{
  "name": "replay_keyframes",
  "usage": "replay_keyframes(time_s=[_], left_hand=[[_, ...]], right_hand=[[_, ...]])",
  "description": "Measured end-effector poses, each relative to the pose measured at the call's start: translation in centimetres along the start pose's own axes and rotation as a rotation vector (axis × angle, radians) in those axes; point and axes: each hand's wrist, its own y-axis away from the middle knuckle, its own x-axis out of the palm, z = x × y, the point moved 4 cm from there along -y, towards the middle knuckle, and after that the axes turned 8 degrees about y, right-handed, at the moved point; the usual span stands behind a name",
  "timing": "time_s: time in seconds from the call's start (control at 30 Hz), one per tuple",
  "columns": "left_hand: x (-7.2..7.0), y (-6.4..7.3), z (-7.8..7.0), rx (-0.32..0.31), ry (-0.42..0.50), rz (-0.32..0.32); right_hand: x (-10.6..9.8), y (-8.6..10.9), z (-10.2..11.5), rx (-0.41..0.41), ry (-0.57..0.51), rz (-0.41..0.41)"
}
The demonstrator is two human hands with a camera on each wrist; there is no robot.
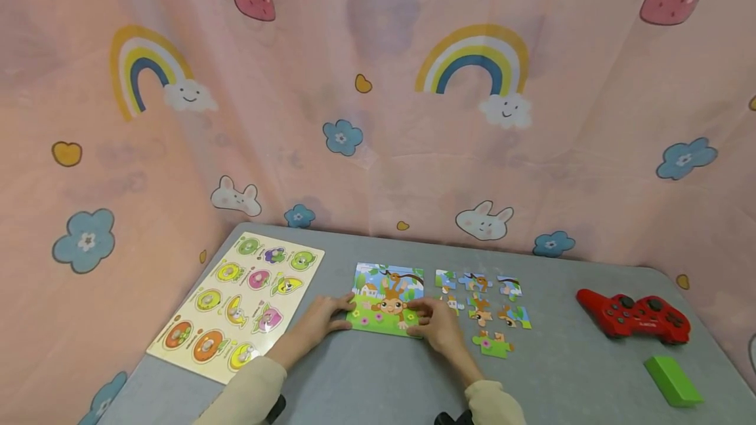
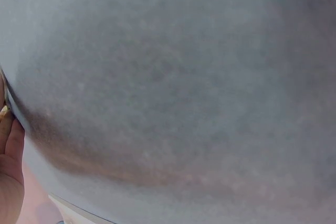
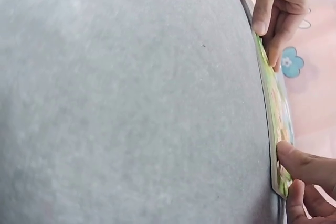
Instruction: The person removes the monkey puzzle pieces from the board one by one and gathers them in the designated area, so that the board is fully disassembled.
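A small puzzle board (image 1: 378, 324) with a monkey picture lies flat on the grey table, in the middle of the head view. At its left edge my left hand (image 1: 321, 320) grips it with thumb and fingers. My right hand (image 1: 440, 328) holds the opposite edge, its fingertips over the picture's lower right. The right wrist view catches the board (image 3: 274, 114) nearly edge-on, with the left hand (image 3: 281, 11) at the top and the right hand (image 3: 310, 177) at the bottom. Only part of the left hand (image 2: 10, 166) shows in the left wrist view.
Right of the board lie several loose jigsaw pieces (image 1: 493, 345) with parts of a monkey picture. A cream fruit board (image 1: 195, 294) lies on the left. Far right are a red game controller (image 1: 634, 315) and a green block (image 1: 673, 380). A pink patterned curtain (image 1: 390, 169) hangs behind the table.
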Motion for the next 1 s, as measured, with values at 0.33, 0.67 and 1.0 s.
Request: replay_keyframes(time_s=[0.33, 0.67, 1.0], left_hand=[[0.1, 0.1, 0.0, -0.001, 0.0, -0.003], [0.3, 0.1, 0.3, 0.009, 0.011, 0.001], [0.0, 0.0, -0.2, -0.012, -0.013, 0.012]], right_hand=[[0.2, 0.0, 0.0, -0.027, -0.073, -0.002], [0.1, -0.2, -1.0, -0.012, -0.179, 0.063], [-0.9, -0.7, -2.5, 0.068, -0.499, 0.281]])
